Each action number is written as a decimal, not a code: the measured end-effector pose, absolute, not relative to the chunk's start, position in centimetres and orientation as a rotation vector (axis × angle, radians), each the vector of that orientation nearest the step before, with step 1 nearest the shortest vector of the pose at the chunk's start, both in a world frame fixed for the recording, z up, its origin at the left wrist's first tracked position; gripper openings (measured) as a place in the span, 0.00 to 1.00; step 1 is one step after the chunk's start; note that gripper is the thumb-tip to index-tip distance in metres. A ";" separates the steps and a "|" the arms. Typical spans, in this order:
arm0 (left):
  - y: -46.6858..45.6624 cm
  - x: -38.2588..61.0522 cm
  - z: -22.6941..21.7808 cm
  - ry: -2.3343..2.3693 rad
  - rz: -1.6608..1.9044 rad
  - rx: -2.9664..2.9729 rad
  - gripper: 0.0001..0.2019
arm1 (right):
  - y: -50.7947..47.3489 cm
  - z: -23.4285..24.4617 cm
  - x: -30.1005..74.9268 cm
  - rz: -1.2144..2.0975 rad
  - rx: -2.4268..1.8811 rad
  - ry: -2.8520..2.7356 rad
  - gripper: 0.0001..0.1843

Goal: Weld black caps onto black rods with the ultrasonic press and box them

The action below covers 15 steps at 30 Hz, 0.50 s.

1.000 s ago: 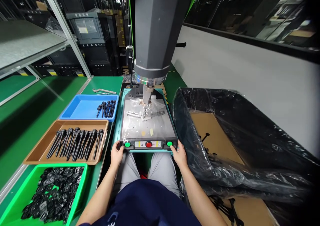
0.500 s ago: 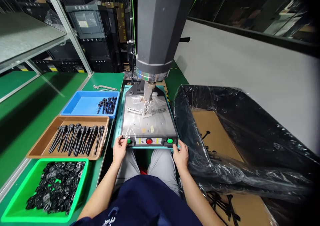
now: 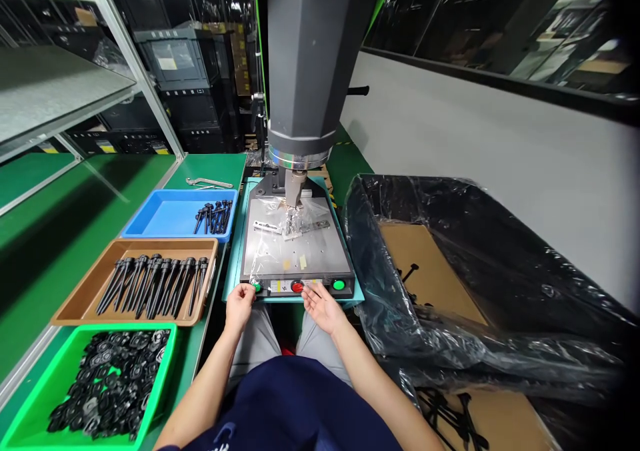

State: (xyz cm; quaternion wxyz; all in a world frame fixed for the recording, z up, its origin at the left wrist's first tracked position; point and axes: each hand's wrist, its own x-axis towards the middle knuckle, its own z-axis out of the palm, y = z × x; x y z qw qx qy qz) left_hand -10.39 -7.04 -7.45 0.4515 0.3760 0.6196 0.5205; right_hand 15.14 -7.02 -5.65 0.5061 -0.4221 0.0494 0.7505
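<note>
A grey press machine (image 3: 305,64) stands over a metal base plate (image 3: 295,248) covered with clear film. Its horn is down at a small fixture (image 3: 293,224) on the plate. The front panel carries a left green button (image 3: 257,287), a red button (image 3: 297,286) and a right green button (image 3: 339,284). My left hand (image 3: 240,304) rests at the left green button, fingers curled, holding nothing that I can see. My right hand (image 3: 323,304) hovers palm up below the red button, fingers spread and empty.
To the left lie a blue tray (image 3: 170,212) with a few black pins, a brown tray (image 3: 100,284) with several black pins, and a green tray (image 3: 60,384) of small black parts. A black-bagged cardboard box (image 3: 430,271) stands on the right. A spanner (image 3: 207,183) lies behind.
My right hand left the right green button and moved left to the middle of the panel, opening palm up. My left hand stayed at the left green button.
</note>
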 end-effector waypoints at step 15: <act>-8.9 -8.0 -7.1 1.301 1.184 0.522 0.23 | -8.8 -6.2 17.8 1.615 -0.877 0.072 0.09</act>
